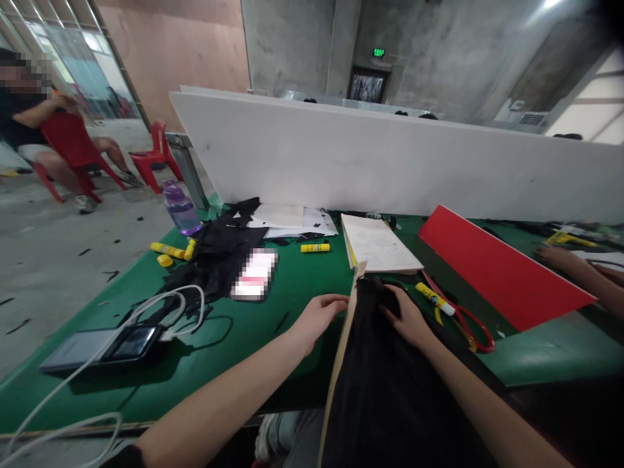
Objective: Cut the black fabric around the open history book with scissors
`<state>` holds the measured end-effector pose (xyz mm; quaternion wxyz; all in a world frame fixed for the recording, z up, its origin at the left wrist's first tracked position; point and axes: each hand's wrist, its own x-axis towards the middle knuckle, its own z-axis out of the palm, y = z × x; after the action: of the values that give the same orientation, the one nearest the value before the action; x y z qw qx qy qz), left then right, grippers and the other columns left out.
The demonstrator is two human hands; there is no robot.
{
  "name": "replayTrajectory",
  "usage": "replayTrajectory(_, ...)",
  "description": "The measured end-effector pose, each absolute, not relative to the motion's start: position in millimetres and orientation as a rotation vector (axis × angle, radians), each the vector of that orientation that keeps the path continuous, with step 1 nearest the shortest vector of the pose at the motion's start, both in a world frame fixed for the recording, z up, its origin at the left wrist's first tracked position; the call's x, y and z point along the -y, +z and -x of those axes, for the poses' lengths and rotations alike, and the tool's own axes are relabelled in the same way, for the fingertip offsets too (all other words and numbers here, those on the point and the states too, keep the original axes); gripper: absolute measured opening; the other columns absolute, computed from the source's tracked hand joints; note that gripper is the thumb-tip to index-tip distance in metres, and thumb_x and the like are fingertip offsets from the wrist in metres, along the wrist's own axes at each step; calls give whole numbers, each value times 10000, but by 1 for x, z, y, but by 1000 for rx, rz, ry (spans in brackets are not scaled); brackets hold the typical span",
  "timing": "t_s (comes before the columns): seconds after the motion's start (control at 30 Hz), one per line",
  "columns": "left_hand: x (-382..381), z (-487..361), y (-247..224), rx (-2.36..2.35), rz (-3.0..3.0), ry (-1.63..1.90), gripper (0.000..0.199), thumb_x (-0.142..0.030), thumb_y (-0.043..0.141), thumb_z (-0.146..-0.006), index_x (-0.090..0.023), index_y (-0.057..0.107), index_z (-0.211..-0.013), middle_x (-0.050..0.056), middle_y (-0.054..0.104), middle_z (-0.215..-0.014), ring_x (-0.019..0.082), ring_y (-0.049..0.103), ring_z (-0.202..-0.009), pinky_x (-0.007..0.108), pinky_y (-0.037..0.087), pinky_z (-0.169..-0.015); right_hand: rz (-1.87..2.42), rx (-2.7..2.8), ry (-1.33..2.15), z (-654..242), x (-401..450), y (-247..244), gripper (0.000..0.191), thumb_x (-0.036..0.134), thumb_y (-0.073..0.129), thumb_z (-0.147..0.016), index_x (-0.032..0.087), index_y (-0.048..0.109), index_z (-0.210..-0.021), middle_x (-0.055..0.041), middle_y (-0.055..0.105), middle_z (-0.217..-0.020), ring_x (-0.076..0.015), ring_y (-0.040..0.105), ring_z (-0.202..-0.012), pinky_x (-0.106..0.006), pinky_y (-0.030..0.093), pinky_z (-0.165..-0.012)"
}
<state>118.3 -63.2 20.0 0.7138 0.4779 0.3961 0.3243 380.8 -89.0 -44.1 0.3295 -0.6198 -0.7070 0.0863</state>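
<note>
Black cloth [390, 390] hangs in front of me from the table edge toward my lap, with a tan cardboard strip [347, 331] along its left side. My left hand [316, 318] is closed at the strip's upper left edge; its fingertips are partly hidden behind it. At the cloth's top right, my right hand [407, 318] pinches a fold of the black cloth between thumb and fingers. Just right of that hand lie a glue stick [433, 299] and red-handled scissors [480, 331].
On the green table [287, 279] are a phone [254, 274], a power bank [131, 342] with white cable, black scraps [209, 250], papers [380, 240] and a purple bottle [180, 208]. A red panel [502, 266] separates me from another person's arms [570, 260]. A white board [341, 156] stands behind.
</note>
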Motion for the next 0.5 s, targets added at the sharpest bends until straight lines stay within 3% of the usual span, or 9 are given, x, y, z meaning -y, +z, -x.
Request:
replayTrajectory(0.2, 58, -117, -15, -876, -1082, 855, 264, -462, 583, -778, -211, 523, -830, -47, 561, -686, 123, 538, -651, 225, 398, -592, 1661, 1822, 199, -380, 88, -46, 461, 379, 503, -835, 200, 436, -1255, -111, 513, -1271, -244, 481, -1192, -429, 377, -1029)
replayTrajectory(0.4, 56, -109, -24, -771, -1221, 742, 398, -432, 672, -727, -234, 481, -1015, -1, 658, -840, 183, 618, -750, 273, 464, -639, 1655, 1825, 191, -381, 89, -49, 438, 387, 493, -857, 189, 440, -1243, -110, 515, -1267, -232, 478, -1188, -419, 373, -1032)
replayTrajectory(0.5, 60, -108, -21, -796, -1225, 764, 413, -415, 662, -749, -235, 525, -1095, 46, 665, -1062, 227, 622, -942, 308, 489, -758, 1666, 1802, 181, -380, 89, -48, 438, 395, 502, -853, 182, 451, -1232, -109, 526, -1253, -233, 486, -1177, -417, 374, -1030)
